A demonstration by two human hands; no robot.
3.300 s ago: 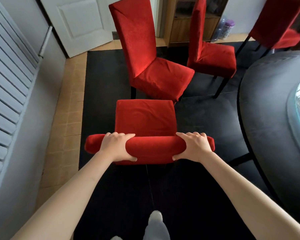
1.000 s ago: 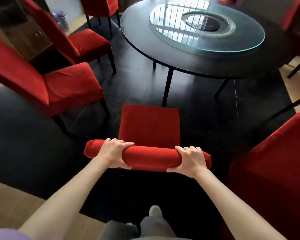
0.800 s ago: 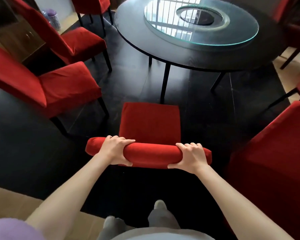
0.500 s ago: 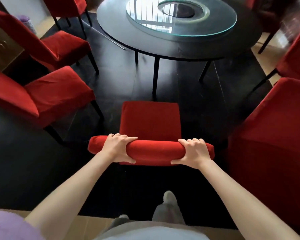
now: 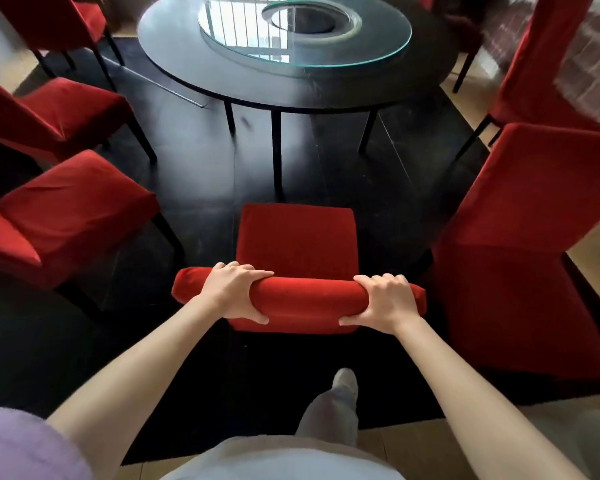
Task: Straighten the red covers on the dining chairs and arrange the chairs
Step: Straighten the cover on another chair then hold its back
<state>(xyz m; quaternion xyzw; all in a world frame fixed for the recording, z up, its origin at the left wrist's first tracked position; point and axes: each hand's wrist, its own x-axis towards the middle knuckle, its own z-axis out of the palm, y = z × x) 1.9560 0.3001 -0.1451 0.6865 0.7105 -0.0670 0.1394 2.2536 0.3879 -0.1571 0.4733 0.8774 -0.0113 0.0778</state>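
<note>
Left hand and right hand each wrap curled fingers round the chair top rail, facing the round surface. Rigid frame, likely moderately heavy; soft cover may slip; rail grip judged sound.

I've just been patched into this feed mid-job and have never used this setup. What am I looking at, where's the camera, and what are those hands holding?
There is no robot here: a person works bare-handed, and the single wide-angle camera sits on their head, looking forward and down. The left hand and right hand each have a grip on the padded top of a red-covered chair, fingers curled round it. The chair's seat points toward a round dark table carrying a glass turntable. More red chairs stand on the left and on the right. Everything stands on a black rug.
</note>
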